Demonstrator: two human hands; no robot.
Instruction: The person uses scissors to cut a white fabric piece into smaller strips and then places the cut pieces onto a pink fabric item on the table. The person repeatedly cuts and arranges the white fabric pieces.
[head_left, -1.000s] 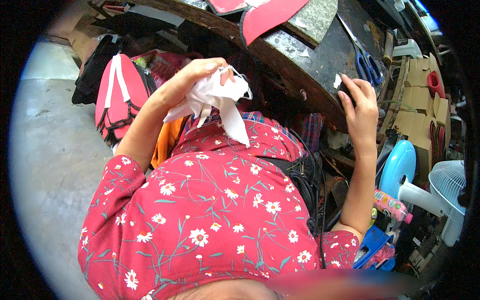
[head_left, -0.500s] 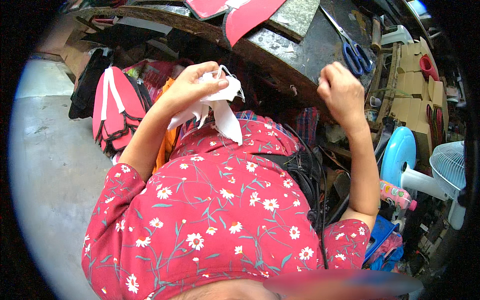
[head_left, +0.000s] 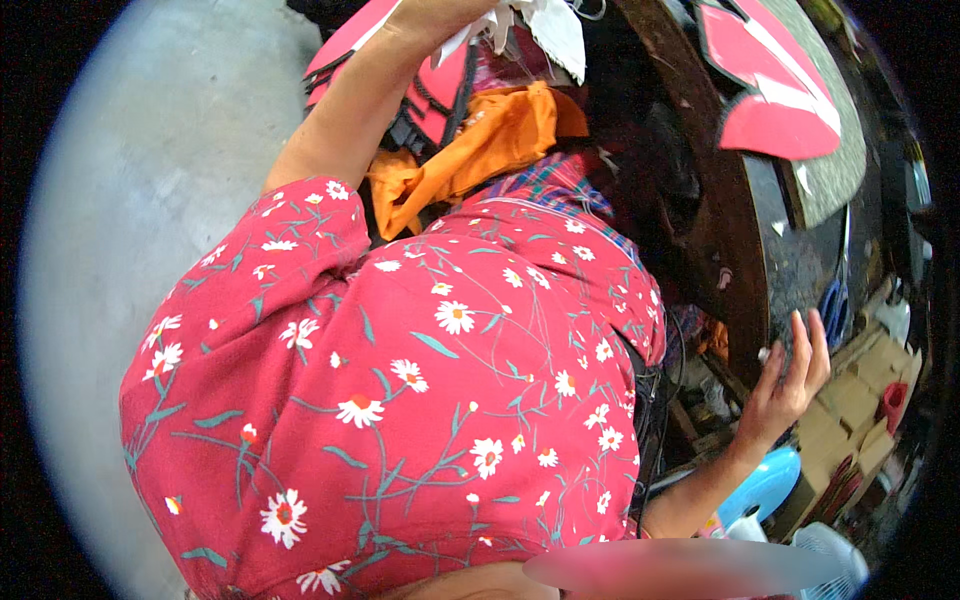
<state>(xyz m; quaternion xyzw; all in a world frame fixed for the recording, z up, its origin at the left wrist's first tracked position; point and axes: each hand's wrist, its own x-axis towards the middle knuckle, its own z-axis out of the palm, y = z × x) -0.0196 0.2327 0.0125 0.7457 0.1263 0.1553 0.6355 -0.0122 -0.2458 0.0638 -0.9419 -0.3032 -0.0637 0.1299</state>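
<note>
My left hand (head_left: 448, 12) is at the top edge, partly cut off by it. It is closed on a bunch of limp white strips (head_left: 556, 38), whose loose ends hang down. Close under that hand lies a stack of pink pieces with black edges (head_left: 432, 105). At the right, beside the dark worktable, my right hand (head_left: 782, 392) is open, its fingers stretched out. A small whitish spot shows by its fingertips, too small to make out. Blue-handled scissors (head_left: 835, 305) lie on the worktable just beyond that hand.
Pink black-edged pieces with white strips (head_left: 785, 100) rest on a grey stone slab (head_left: 835, 185) on the worktable (head_left: 775, 265). Orange cloth (head_left: 470, 150) lies next to my lap. Cardboard boxes (head_left: 855, 385) and a blue fan part (head_left: 760, 488) stand at the lower right.
The view has swung to the left. My left hand, with the white strips, has moved out over the pink stack. My right hand was closed and now has its fingers extended.
</note>
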